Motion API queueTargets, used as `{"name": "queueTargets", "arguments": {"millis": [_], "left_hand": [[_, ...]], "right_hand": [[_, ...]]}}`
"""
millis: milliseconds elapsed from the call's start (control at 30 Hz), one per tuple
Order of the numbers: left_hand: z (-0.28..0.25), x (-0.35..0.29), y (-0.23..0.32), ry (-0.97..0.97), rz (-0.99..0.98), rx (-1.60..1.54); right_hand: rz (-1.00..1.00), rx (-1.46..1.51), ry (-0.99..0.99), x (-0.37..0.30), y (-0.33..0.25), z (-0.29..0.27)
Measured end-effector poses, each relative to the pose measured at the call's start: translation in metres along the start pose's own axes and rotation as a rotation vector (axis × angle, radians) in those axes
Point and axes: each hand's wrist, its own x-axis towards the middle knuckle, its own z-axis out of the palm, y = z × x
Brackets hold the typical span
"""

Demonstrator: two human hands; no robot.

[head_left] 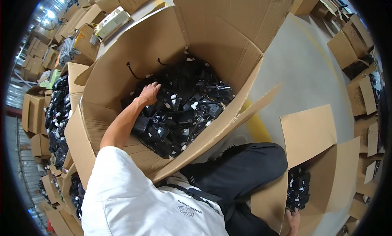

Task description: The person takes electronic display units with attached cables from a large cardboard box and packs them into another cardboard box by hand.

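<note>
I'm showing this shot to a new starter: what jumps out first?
The big open carton in the middle, half full of black parts, with the left hand reaching into the pile. At lower right the right hand rests at a smaller carton holding a few of the same parts.

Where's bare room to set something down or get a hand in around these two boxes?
Free: the grey floor between the big carton and the small carton; also the small carton's bare inner wall above its black parts. Crowded: the big carton's bottom, packed with black parts where the left hand digs. The right hand is at the small carton's lower edge.
</note>
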Motion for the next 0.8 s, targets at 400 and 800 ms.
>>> {"name": "queueTargets", "arguments": {"millis": [400,800], "left_hand": [[-0.007,0.031,0.015,-0.248,0.222,0.447],[-0.054,0.039,0.038,-0.224,0.196,0.425]], "right_hand": [[-0.030,-0.032,-0.040,-0.022,-0.043,0.019],[-0.131,-0.077,0.103,-0.028,-0.017,0.025]]}}
